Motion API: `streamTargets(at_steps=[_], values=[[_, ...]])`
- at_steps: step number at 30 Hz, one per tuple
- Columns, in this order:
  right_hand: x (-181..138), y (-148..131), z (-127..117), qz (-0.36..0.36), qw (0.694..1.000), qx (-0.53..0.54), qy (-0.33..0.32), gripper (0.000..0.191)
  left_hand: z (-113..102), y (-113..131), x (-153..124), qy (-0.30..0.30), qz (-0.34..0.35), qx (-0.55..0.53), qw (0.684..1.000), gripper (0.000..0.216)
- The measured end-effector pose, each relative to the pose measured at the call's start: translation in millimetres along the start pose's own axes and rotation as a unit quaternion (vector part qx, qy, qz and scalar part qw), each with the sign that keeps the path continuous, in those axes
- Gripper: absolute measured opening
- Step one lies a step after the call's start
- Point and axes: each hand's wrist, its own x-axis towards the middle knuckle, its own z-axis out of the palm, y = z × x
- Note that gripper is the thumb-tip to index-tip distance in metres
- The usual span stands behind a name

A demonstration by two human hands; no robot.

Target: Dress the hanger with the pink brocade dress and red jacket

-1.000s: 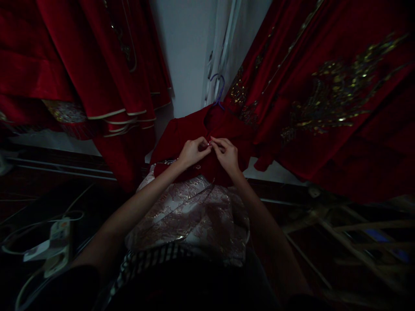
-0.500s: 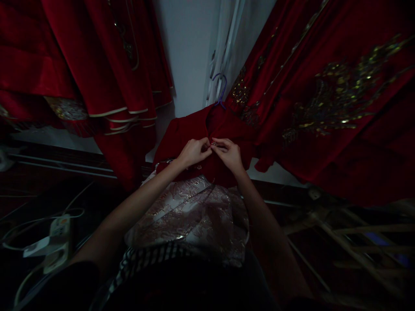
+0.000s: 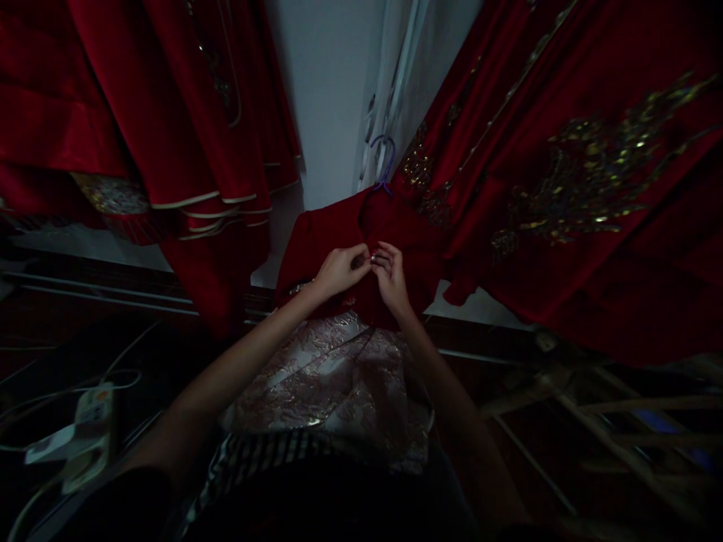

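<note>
From where I stand, the red jacket point(image 3: 316, 233) is spread right in front of the seated-looking person, its neck pointing away toward the white panel point(image 3: 327, 83) and its hem back toward the lap. Its long axis runs nearly straight out from the body, and the hook of a thin purple hanger point(image 3: 392, 154) curves up past the collar. The cloth looks matt and smooth, the neckline a narrow V, with small silvery ornaments glinting low on the front. The left hand point(image 3: 340, 269) has thumb and forefinger rounded into a ring, tips pinched together on the jacket's front edge. The right hand point(image 3: 391, 275) meets it there, fingers bent and slightly fanned, a small bright speck at their tips; it's too dark to tell whether they grip it. Beneath the hem spreads a crinkled pale brocade point(image 3: 333, 369) with a metallic sheen, bordered by black-and-white checked cloth point(image 3: 254, 459). Glossy red drapes of clothing point(image 3: 158, 113) hang at left with pale piping; gold sequins point(image 3: 599, 158) sparkle in a feathery cluster at right.
</note>
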Motion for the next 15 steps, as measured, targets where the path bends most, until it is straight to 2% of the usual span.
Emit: streamTargets(at_steps=[4, 6, 10, 13, 15], values=[[-32, 1, 11, -0.050, 0.996, -0.065, -0.036, 0.090, 17, -9, 1, 0.022, -0.048, -0.177, 0.983, 0.011], [-44, 3, 16, -0.081, 0.986, -0.138, -0.040, 0.099, 24, -9, 3, 0.025, -0.063, -0.229, 0.971, 0.012], [-53, 10, 11, -0.102, 0.975, -0.197, 0.004, 0.073, 28, -11, 5, 0.030, -0.057, -0.226, 0.972, 0.011], [-53, 8, -9, -0.062, 0.977, -0.189, 0.074, 0.048, 27, -20, 3, 0.046, -0.057, -0.169, 0.983, 0.012], [-51, 1, -25, -0.013, 0.980, -0.171, 0.097, 0.033, 31, -27, -1, 0.062, -0.055, -0.120, 0.989, 0.015]])
